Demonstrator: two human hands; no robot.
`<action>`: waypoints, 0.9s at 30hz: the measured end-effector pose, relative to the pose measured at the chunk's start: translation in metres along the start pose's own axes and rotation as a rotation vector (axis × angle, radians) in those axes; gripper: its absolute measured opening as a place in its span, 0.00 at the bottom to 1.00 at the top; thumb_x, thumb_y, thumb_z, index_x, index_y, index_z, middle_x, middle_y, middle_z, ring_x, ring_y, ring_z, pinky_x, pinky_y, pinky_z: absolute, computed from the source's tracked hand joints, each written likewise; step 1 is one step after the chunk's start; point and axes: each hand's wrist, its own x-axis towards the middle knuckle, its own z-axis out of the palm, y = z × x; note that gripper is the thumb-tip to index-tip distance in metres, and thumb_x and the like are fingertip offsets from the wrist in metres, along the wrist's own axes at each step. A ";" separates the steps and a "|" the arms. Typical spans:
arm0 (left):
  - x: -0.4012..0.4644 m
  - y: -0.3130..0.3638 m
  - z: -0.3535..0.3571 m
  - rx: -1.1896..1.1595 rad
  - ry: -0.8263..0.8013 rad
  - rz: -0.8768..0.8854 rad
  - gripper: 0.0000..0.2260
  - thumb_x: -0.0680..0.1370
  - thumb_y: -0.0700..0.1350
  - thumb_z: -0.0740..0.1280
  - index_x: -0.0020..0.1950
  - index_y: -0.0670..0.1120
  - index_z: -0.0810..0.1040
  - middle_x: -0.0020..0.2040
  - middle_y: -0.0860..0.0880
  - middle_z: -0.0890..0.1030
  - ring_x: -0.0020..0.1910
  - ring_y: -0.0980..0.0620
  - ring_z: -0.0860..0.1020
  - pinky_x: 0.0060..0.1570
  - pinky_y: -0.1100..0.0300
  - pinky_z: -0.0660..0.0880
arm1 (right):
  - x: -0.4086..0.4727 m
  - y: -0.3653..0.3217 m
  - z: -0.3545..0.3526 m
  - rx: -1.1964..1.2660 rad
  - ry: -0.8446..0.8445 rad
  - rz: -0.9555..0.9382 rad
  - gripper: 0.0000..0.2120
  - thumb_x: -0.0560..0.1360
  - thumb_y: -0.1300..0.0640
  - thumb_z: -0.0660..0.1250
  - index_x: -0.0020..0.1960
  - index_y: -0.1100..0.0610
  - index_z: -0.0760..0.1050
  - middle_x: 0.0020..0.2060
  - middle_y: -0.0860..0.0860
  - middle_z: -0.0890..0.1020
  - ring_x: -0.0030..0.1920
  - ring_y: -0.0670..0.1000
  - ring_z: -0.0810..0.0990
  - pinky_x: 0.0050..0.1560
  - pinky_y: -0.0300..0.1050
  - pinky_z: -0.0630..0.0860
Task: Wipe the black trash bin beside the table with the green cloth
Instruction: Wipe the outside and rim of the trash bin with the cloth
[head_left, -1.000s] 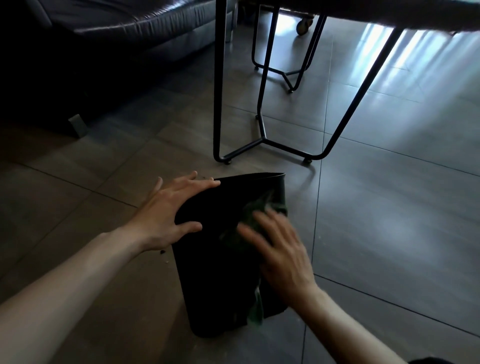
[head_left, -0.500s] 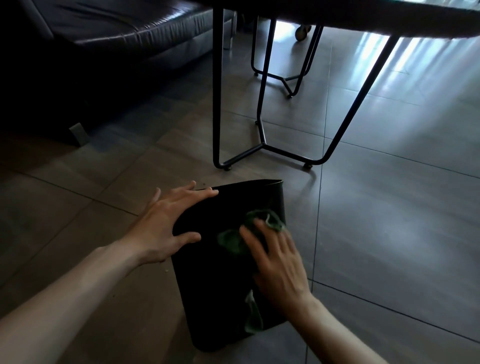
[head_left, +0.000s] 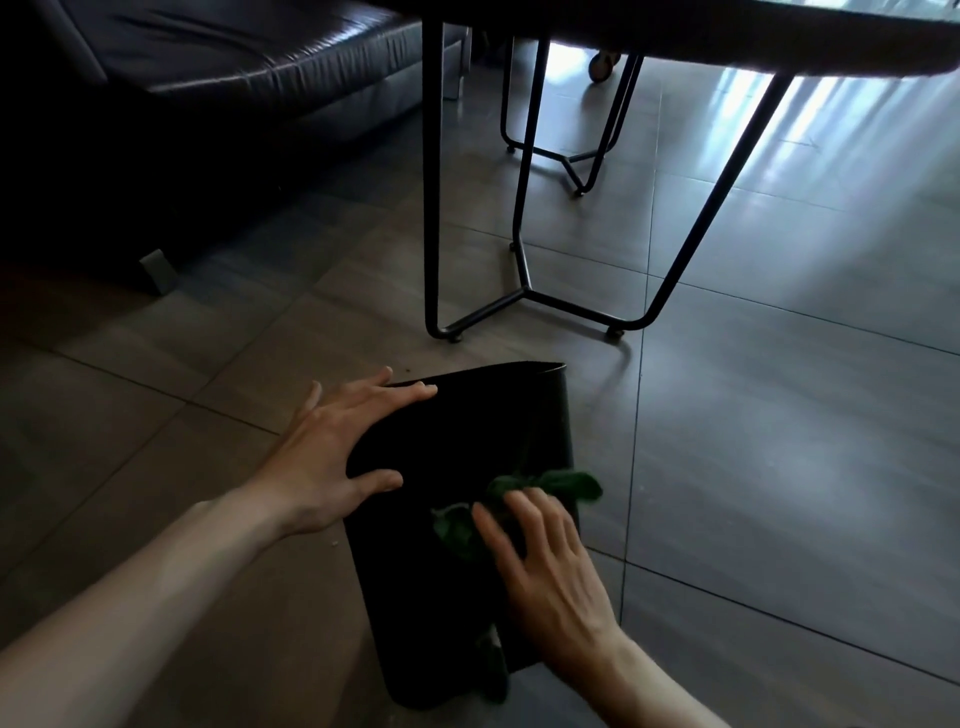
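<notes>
The black trash bin (head_left: 441, 582) lies tipped on the tiled floor, its open rim pointing away toward the table legs. My left hand (head_left: 332, 457) rests flat on its upper left side near the rim, fingers spread, steadying it. My right hand (head_left: 540, 566) presses the green cloth (head_left: 550, 486) against the bin's right side; cloth folds stick out past my fingertips and another strip hangs below my palm near the bin's base.
Black metal table legs (head_left: 524, 291) stand just beyond the bin, under the dark tabletop (head_left: 727, 36). A dark leather sofa (head_left: 208, 78) fills the far left. Grey floor tiles (head_left: 779, 441) stretch to the right, with small crumbs by the bin.
My right hand has slid the green cloth down the bin's side, toward me and away from the rim. My left hand has kept its place on the bin.
</notes>
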 end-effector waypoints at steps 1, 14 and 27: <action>0.000 0.001 0.000 -0.006 -0.002 0.003 0.41 0.71 0.46 0.78 0.74 0.71 0.60 0.76 0.63 0.66 0.79 0.65 0.51 0.78 0.37 0.46 | 0.002 0.003 -0.002 0.000 0.001 -0.020 0.37 0.69 0.54 0.82 0.73 0.57 0.70 0.64 0.61 0.69 0.66 0.65 0.69 0.67 0.64 0.76; -0.004 0.005 0.002 0.021 -0.002 0.003 0.41 0.71 0.46 0.78 0.75 0.70 0.61 0.75 0.67 0.65 0.79 0.65 0.52 0.77 0.36 0.47 | 0.014 -0.008 0.002 0.190 -0.024 -0.006 0.43 0.74 0.33 0.68 0.82 0.53 0.60 0.78 0.62 0.64 0.82 0.66 0.55 0.78 0.68 0.59; -0.007 0.010 0.004 0.013 0.007 -0.009 0.41 0.70 0.45 0.78 0.76 0.68 0.62 0.74 0.65 0.67 0.79 0.64 0.54 0.78 0.37 0.48 | 0.079 0.020 -0.015 0.252 0.150 0.326 0.35 0.77 0.55 0.72 0.80 0.53 0.63 0.75 0.61 0.65 0.78 0.65 0.61 0.71 0.68 0.71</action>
